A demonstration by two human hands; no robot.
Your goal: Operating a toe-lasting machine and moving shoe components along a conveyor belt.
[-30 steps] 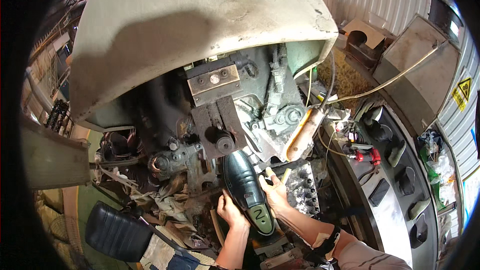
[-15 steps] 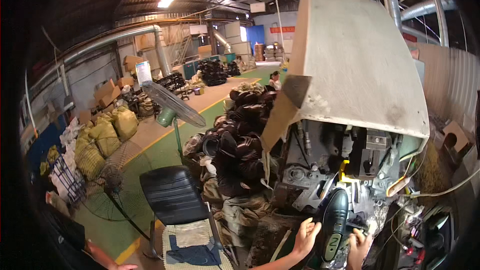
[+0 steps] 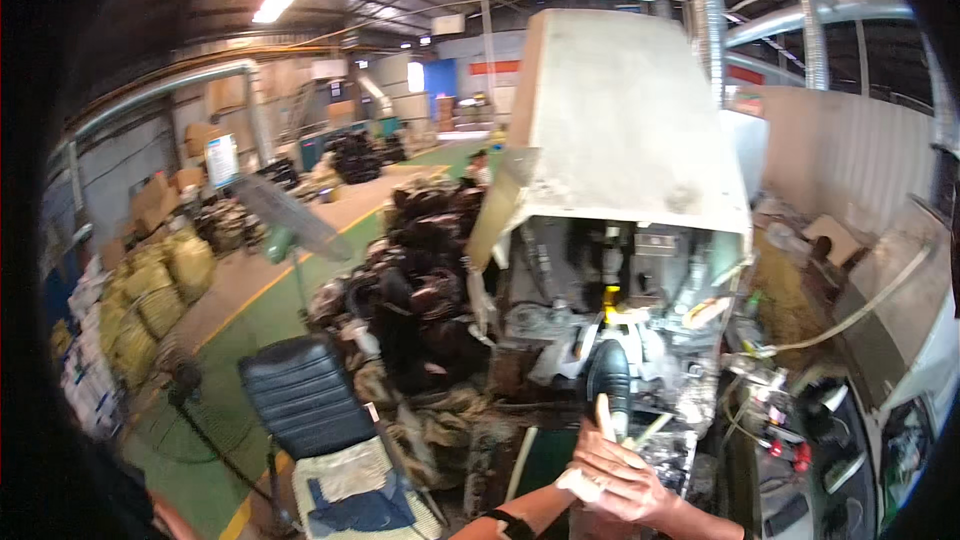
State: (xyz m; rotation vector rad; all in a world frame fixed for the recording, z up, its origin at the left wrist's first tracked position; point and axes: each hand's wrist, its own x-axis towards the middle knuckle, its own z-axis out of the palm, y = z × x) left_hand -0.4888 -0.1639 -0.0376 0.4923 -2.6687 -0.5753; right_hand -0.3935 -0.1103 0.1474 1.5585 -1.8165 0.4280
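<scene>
A black shoe (image 3: pixel 608 380) lies sole up, toe pointing away from me, in the working area of a large machine (image 3: pixel 640 120) with a pale hood. My left hand (image 3: pixel 588 452) and my right hand (image 3: pixel 640 492) come together over the shoe's heel end, overlapping with fingers closed around it. The right hand's fingers lie across the left hand. My hands hide the heel, and blur obscures the exact grip. Just beyond the toe is a yellow part (image 3: pixel 610 302) of the machine.
Left of the machine is a heap of dark shoes (image 3: pixel 400 290). A black chair (image 3: pixel 300 395) with a cloth on its seat stands nearer. Fans (image 3: pixel 180 380) and yellow sacks (image 3: pixel 150 290) are farther left. Beside the machine, at right, a rack holds shoes (image 3: pixel 835 440). Another person's arm (image 3: pixel 170 518) shows lower left.
My hands, apart on either side of the shoe before, have closed together over its heel end. The view has swung right, so the scene sits farther left.
</scene>
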